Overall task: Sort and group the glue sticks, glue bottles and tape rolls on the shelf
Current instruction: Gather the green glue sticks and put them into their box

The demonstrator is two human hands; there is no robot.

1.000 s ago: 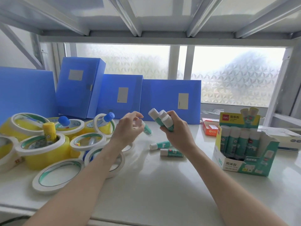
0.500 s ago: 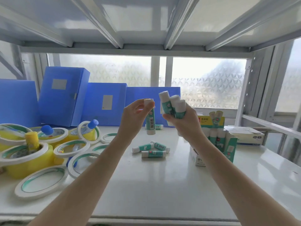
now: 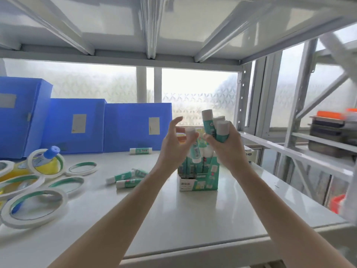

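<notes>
Left hand [image 3: 174,144] pinching single stick [image 3: 194,147], fingers spread; right hand [image 3: 225,147] clamped on bundle [image 3: 214,125], both raised above box [image 3: 199,179] — likely staged for loading. Loose sticks [image 3: 125,177], tape rolls [image 3: 34,207] left on shelf [image 3: 193,219]; bottle [image 3: 46,156] farther back.

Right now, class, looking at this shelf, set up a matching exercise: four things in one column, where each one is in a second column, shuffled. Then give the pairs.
Things
1. single glue stick
2. bundle of glue sticks
3. blue-capped glue bottle
4. glue stick display box

Places
A. standing on the shelf below the hands
B. gripped in the right hand
C. lying among the tape rolls
D. held by the left hand

Pairs: 1-D, 2-B, 3-C, 4-A
</notes>
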